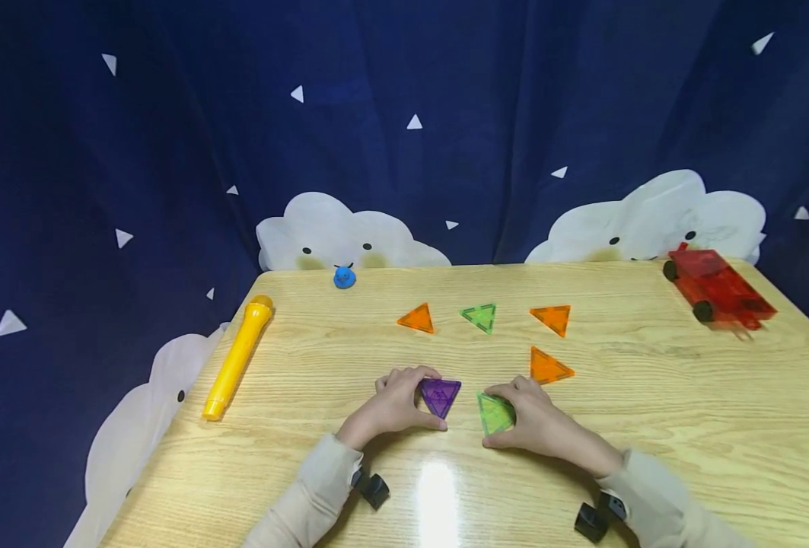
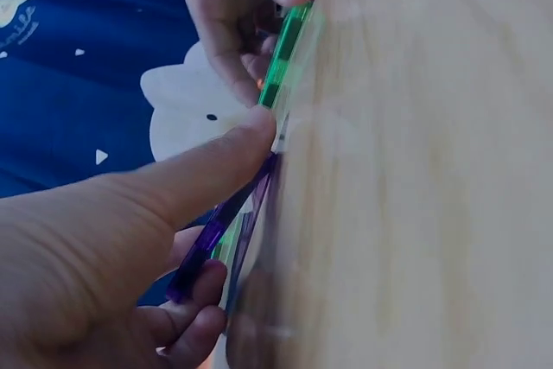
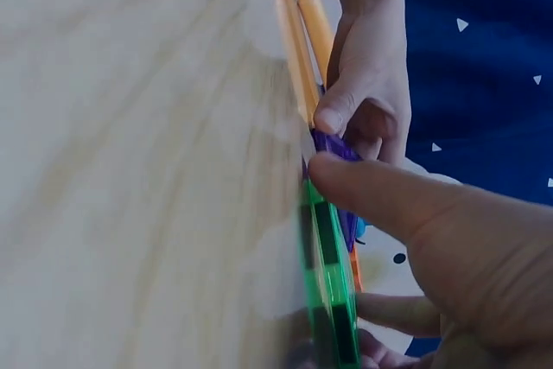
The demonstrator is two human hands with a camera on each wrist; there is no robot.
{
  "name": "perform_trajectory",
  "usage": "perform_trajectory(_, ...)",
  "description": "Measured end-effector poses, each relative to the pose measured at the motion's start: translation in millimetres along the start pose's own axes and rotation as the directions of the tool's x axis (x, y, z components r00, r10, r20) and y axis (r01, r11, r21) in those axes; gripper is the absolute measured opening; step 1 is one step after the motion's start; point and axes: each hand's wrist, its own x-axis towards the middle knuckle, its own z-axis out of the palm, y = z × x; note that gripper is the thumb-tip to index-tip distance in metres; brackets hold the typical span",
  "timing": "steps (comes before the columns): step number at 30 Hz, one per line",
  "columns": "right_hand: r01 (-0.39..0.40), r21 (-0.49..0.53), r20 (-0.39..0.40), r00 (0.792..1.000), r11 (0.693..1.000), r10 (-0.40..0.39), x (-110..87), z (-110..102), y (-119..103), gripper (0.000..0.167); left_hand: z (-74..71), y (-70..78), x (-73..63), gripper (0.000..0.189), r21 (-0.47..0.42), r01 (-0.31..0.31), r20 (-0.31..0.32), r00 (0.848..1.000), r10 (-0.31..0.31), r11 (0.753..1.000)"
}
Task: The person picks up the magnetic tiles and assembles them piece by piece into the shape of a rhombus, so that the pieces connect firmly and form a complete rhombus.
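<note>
In the head view my left hand grips a purple triangular magnetic tile, thumb at its near corner and fingers along its far side. The left wrist view shows this purple tile slanted over the tabletop, with its reflection beneath. Just to the right, my right hand pinches a light green triangular tile between thumb and fingers. From the right wrist the green tile appears edge-on, low over the wood. A small gap separates the two tiles. An orange triangular tile lies just beyond my right fingers.
Farther back lie an orange tile, a green tile and another orange tile. A yellow toy microphone lies at left, a small blue toy by the back edge, and a red toy car at back right.
</note>
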Motion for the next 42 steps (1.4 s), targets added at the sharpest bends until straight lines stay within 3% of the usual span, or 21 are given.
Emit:
perform_trajectory(10,-0.092,0.078,0.015,0.996,0.993,0.091,3.9,5.2,-7.0,0.077,5.1,3.1,0.8,0.072,-0.063,-0.052,-0.025,0.998,0.05,0.997)
perform_trajectory(24,-0.003,0.1,-0.046,0.999,0.995,0.007,13.9,9.3,0.0,0.075,10.7,1.7,3.0,0.065,-0.111,-0.005,-0.104,0.995,-0.006,0.994)
perform_trajectory(42,-0.048,0.045,-0.081,0.995,0.998,0.052,18.6,11.9,-9.5,0.07,9.3,6.8,2.8,0.064,-0.134,0.024,-0.115,0.993,-0.04,0.991)
